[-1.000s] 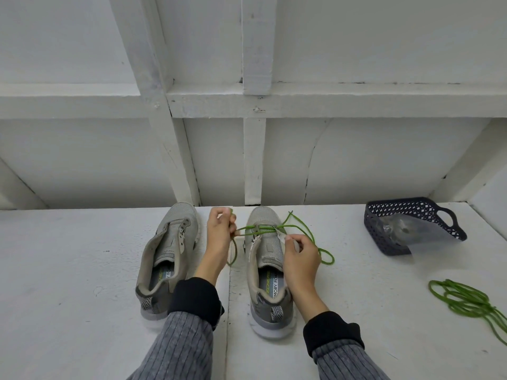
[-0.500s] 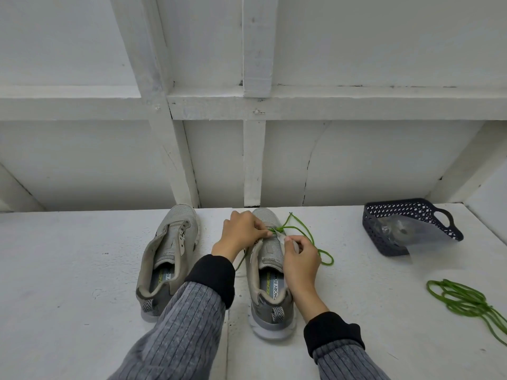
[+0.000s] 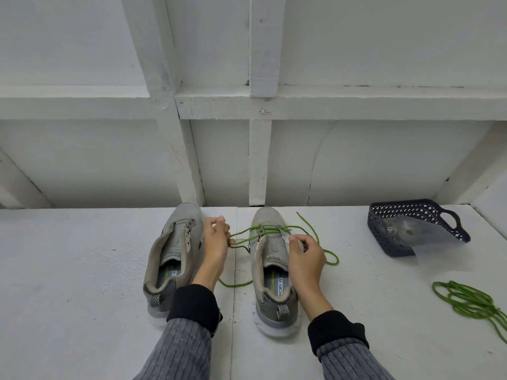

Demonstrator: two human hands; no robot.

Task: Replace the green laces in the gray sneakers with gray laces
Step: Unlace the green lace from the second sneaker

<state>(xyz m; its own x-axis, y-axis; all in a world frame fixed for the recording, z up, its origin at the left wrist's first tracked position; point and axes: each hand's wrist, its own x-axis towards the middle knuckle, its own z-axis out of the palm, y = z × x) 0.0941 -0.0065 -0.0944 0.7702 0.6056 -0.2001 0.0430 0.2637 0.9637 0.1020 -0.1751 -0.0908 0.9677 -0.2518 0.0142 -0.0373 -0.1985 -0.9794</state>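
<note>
Two gray sneakers stand side by side, toes to the wall. The left sneaker (image 3: 175,259) has no lace in it. The right sneaker (image 3: 270,266) still carries a green lace (image 3: 267,229) through its front eyelets only. My left hand (image 3: 215,239) sits between the shoes and pinches the lace's left strand, pulled out sideways. My right hand (image 3: 304,255) rests at the right side of the right sneaker's tongue, fingers curled at the eyelet row; the lace's other end loops past it on the floor.
A dark perforated basket (image 3: 395,237) with a clear plastic bag (image 3: 428,239) in it stands at the right. A loose bundle of green lace (image 3: 469,298) lies in front of it. White framed wall runs close behind the shoes.
My left hand went from the toe eyelets of the right sneaker back out to the left, drawing the green strand sideways. My right hand stayed at the shoe.
</note>
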